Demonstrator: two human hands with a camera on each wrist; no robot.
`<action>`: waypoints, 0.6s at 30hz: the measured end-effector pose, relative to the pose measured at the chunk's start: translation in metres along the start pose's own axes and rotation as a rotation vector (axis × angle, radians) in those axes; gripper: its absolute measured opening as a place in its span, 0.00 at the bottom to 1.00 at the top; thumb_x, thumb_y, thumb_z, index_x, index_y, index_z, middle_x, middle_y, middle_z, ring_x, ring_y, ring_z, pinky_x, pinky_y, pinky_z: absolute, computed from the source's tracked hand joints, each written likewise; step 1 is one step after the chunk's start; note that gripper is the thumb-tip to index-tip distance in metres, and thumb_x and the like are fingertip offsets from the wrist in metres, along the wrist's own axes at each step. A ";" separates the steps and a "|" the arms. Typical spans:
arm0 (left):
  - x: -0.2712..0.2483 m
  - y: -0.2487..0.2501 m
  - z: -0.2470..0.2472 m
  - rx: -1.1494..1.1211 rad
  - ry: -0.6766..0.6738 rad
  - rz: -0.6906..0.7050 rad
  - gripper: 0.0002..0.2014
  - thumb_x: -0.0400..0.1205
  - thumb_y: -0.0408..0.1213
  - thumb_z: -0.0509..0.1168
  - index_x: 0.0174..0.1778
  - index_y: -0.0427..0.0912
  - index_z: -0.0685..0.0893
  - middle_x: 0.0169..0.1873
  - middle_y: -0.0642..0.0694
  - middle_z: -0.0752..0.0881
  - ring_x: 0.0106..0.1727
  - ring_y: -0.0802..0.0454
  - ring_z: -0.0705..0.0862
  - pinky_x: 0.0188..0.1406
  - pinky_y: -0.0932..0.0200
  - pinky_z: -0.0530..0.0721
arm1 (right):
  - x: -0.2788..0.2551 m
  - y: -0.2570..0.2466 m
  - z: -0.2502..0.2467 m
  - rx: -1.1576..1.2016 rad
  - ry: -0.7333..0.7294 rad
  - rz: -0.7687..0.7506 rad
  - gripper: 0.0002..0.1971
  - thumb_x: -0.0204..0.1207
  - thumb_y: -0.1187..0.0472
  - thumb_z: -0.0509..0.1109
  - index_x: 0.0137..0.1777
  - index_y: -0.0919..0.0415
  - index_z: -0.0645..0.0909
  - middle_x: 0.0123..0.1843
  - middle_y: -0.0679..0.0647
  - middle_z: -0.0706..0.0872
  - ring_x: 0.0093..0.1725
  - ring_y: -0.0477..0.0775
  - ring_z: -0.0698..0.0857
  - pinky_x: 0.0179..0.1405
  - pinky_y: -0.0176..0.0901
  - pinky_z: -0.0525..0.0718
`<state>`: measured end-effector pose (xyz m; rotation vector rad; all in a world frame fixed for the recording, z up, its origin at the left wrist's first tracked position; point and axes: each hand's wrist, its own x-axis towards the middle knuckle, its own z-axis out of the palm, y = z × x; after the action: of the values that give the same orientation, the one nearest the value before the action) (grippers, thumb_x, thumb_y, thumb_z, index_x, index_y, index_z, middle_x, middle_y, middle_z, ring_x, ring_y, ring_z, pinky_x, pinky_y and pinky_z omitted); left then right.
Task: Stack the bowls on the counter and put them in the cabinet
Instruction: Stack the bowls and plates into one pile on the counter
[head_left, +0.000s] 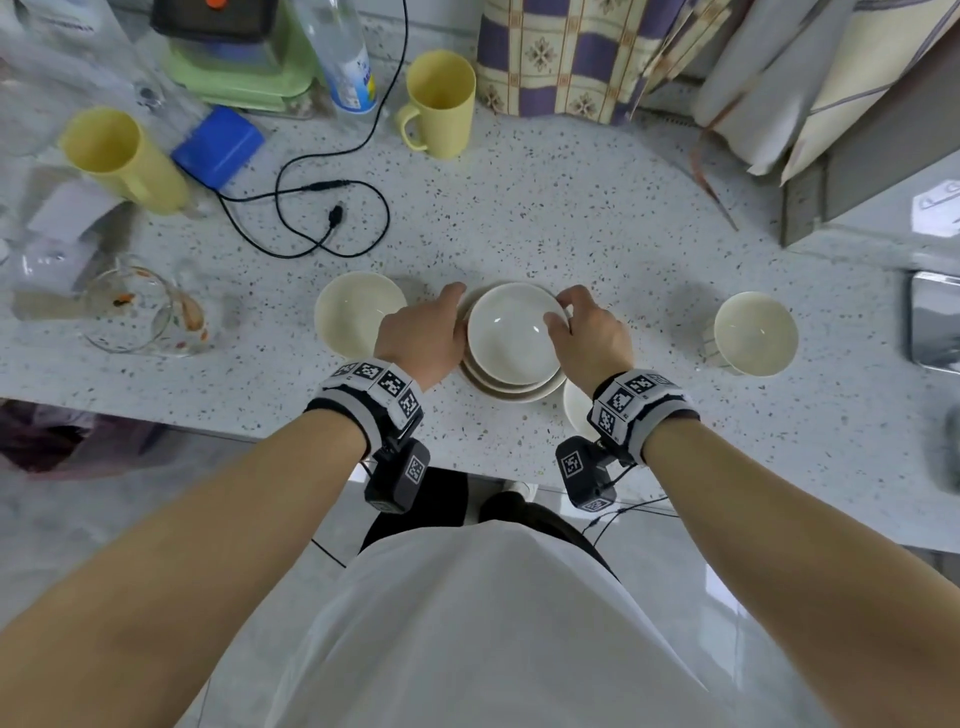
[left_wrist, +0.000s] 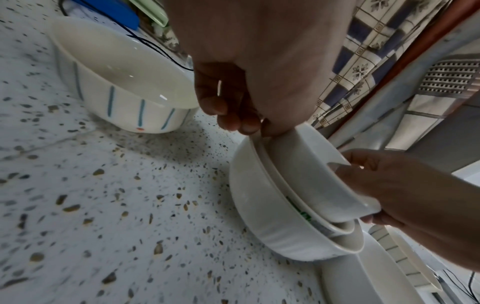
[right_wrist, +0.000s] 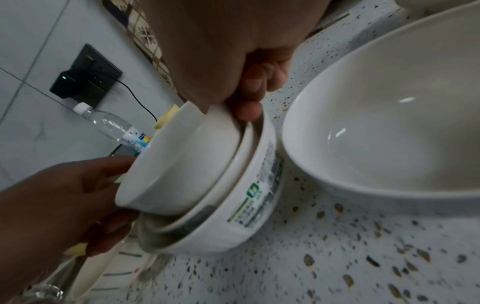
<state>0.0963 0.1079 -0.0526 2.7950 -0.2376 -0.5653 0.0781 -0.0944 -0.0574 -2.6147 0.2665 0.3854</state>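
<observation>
A stack of white bowls (head_left: 511, 387) stands on the speckled counter (head_left: 597, 234) in front of me. Both hands hold the top bowl (head_left: 511, 340) by its rim; it sits slightly tilted in the stack. My left hand (head_left: 447, 312) grips its left side and my right hand (head_left: 566, 317) pinches the right rim. In the left wrist view, curled fingers (left_wrist: 233, 119) meet the top bowl (left_wrist: 311, 174) above the lower bowl (left_wrist: 272, 222). The right wrist view shows the top bowl (right_wrist: 176, 174) nested in a labelled bowl (right_wrist: 249, 205).
A blue-striped bowl (head_left: 358, 312) stands just left of the stack, another bowl (head_left: 756, 332) farther right, and one (head_left: 576, 408) under my right wrist. Two yellow mugs (head_left: 441, 104), a glass jug (head_left: 140, 312), a black cable (head_left: 332, 218) and a bottle (head_left: 345, 57) lie behind.
</observation>
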 end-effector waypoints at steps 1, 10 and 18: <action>0.000 -0.003 0.001 -0.026 0.010 0.004 0.24 0.86 0.40 0.56 0.81 0.49 0.65 0.47 0.41 0.90 0.46 0.35 0.88 0.39 0.50 0.78 | 0.001 -0.001 0.002 -0.022 0.004 0.007 0.15 0.86 0.50 0.59 0.65 0.59 0.73 0.47 0.61 0.90 0.46 0.65 0.87 0.44 0.50 0.80; -0.003 0.012 -0.016 -0.220 0.240 0.152 0.21 0.84 0.40 0.59 0.74 0.47 0.76 0.42 0.48 0.89 0.38 0.45 0.85 0.37 0.52 0.82 | 0.006 -0.003 0.009 -0.119 0.035 0.110 0.19 0.79 0.39 0.64 0.50 0.56 0.76 0.39 0.53 0.86 0.37 0.59 0.84 0.37 0.47 0.78; 0.012 0.059 -0.007 -0.191 0.178 0.462 0.12 0.83 0.36 0.61 0.59 0.46 0.86 0.51 0.50 0.90 0.51 0.50 0.86 0.48 0.50 0.85 | -0.038 0.047 -0.017 0.135 0.160 0.181 0.13 0.83 0.47 0.60 0.54 0.53 0.81 0.36 0.51 0.85 0.39 0.59 0.83 0.37 0.44 0.74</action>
<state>0.1043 0.0506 -0.0330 2.4652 -0.7236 -0.2139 0.0338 -0.1387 -0.0513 -2.4986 0.5656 0.2101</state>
